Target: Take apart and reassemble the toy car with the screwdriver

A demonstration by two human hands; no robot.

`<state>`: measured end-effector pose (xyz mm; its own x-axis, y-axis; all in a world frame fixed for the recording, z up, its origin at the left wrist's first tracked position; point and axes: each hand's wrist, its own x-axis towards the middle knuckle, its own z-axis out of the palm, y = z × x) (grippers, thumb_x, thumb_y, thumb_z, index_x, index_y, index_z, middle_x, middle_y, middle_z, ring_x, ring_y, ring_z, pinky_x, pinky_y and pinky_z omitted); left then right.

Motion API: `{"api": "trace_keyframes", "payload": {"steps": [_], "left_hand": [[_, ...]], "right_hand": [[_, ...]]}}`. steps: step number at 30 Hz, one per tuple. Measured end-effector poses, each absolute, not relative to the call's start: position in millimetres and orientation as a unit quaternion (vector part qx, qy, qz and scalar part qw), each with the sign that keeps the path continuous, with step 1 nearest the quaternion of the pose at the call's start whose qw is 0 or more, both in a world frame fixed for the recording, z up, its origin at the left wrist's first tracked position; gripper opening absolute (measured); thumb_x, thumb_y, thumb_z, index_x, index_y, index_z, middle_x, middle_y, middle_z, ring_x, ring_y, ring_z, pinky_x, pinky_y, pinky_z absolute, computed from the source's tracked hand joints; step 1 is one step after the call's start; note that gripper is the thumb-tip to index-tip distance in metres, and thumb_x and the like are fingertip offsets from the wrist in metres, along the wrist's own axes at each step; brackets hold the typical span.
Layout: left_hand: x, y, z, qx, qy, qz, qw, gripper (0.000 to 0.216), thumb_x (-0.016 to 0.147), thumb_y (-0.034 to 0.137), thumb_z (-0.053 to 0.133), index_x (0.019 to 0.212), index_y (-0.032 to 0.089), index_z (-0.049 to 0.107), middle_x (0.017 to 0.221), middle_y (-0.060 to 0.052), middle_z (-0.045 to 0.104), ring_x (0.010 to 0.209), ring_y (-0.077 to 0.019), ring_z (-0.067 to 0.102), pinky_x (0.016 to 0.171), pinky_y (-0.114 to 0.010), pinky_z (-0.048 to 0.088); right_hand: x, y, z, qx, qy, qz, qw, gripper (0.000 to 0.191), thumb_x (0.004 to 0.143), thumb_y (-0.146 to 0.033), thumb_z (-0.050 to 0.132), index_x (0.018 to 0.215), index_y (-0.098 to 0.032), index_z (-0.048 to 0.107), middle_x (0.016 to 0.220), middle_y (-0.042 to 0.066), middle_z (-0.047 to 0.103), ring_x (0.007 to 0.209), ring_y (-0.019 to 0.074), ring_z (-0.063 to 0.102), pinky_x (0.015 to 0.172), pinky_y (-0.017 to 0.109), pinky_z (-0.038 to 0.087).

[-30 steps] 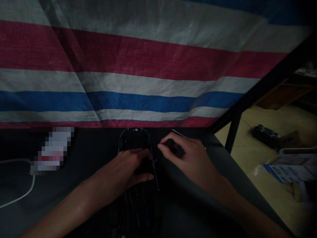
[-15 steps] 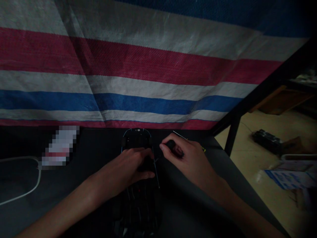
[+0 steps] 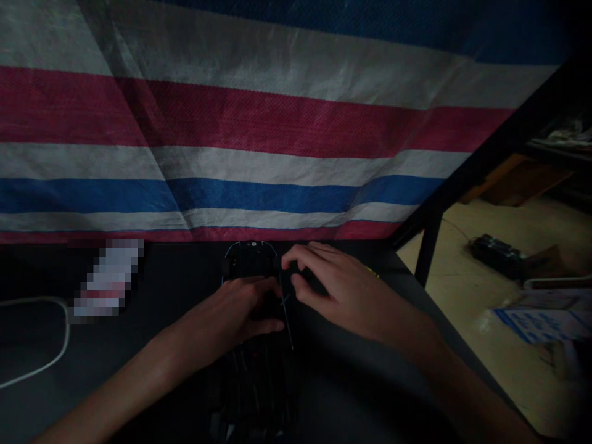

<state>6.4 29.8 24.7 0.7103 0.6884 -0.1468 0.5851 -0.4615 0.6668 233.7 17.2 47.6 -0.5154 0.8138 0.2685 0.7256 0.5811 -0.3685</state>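
Note:
A dark, long model car lies lengthwise on the black table, much of it lost in shadow. Over its middle rests my left hand, with thumb and fingers closed about the near part of the body. To the right of the car, my right hand has curved fingers held apart; nothing clear shows in the dark gap between thumb and forefinger. A short thin shaft crosses the car's right edge between both hands. Behind my right hand a bit of a yellow thing peeks out.
A striped red, white and blue sheet hangs along the table's back edge. At left lie a blurred-out pale item and a white cable. Beyond the right edge, a black object and a blue-white box are on the floor.
My right hand has turned over and its fingers have spread; the dark handle seen in them earlier no longer shows. My left hand stays on the car. The view has shifted slightly.

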Motion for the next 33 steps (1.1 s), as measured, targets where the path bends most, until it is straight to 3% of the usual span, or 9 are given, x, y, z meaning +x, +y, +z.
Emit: {"api": "trace_keyframes", "payload": {"steps": [3,7,11,15,20,24,29,33], "left_hand": [[3,29,15,0.855,0.374,0.087,0.349,0.038,0.1,0.047,0.066,0.13,0.024,0.063,0.115,-0.005,0.072,0.097,-0.0225,0.067,0.083,-0.035,0.047],[2,28,11,0.86,0.374,0.084,0.337,0.036,0.1,0.047,0.066,0.129,0.026,0.063,0.119,-0.004,0.071,0.104,-0.0241,0.067,0.088,-0.036,0.047],[4,27,17,0.859,0.372,0.077,0.343,0.034,0.101,0.045,0.065,0.127,0.024,0.064,0.124,-0.005,0.071,0.107,-0.0242,0.068,0.09,-0.036,0.048],[5,26,20,0.856,0.363,0.093,0.356,0.029,0.101,0.042,0.066,0.126,0.027,0.065,0.126,-0.004,0.072,0.105,-0.0224,0.07,0.088,-0.034,0.05],[7,25,21,0.864,0.355,0.099,0.344,0.035,0.101,0.042,0.067,0.131,0.025,0.064,0.131,-0.007,0.071,0.114,-0.0262,0.069,0.097,-0.039,0.051],[7,24,24,0.864,0.361,0.081,0.341,0.029,0.102,0.039,0.065,0.127,0.023,0.066,0.125,-0.007,0.072,0.106,-0.0246,0.071,0.092,-0.038,0.052],[6,26,22,0.869,0.352,0.096,0.334,0.033,0.101,0.042,0.066,0.129,0.023,0.065,0.125,-0.007,0.071,0.11,-0.025,0.069,0.097,-0.04,0.051],[6,26,22,0.866,0.357,0.082,0.341,0.033,0.101,0.043,0.065,0.127,0.022,0.066,0.119,-0.007,0.073,0.099,-0.0235,0.07,0.089,-0.038,0.053]], "right_hand": [[234,17,46,-0.46,-0.859,0.111,0.196,0.01,0.105,-0.031,0.053,0.106,-0.026,0.061,0.091,0.003,0.07,0.085,0.0211,0.066,0.08,0.036,0.047],[232,17,46,-0.406,-0.869,0.147,0.241,0.02,0.096,-0.017,0.058,0.114,-0.025,0.059,0.108,0.004,0.071,0.104,0.0211,0.066,0.092,0.034,0.047],[232,15,47,-0.437,-0.86,0.163,0.209,0.012,0.105,-0.03,0.051,0.106,-0.027,0.063,0.087,-0.001,0.071,0.079,0.0174,0.067,0.074,0.031,0.044],[233,13,49,-0.411,-0.865,0.166,0.236,0.018,0.096,-0.018,0.057,0.112,-0.026,0.06,0.108,0.001,0.072,0.098,0.0187,0.067,0.086,0.031,0.046],[234,12,49,-0.444,-0.861,0.139,0.206,0.01,0.102,-0.026,0.053,0.101,-0.025,0.063,0.083,-0.001,0.069,0.076,0.0168,0.063,0.075,0.031,0.044],[234,10,53,-0.396,-0.875,0.145,0.237,0.024,0.091,-0.013,0.062,0.113,-0.023,0.061,0.111,0.003,0.07,0.107,0.0194,0.064,0.094,0.031,0.045],[236,8,54,-0.438,-0.866,0.133,0.2,0.008,0.102,-0.024,0.054,0.105,-0.024,0.062,0.095,0.001,0.069,0.092,0.019,0.064,0.085,0.033,0.046],[239,8,54,-0.406,-0.876,0.143,0.216,0.018,0.094,-0.017,0.063,0.111,-0.022,0.059,0.108,0.003,0.068,0.104,0.0195,0.062,0.092,0.032,0.045]]}}
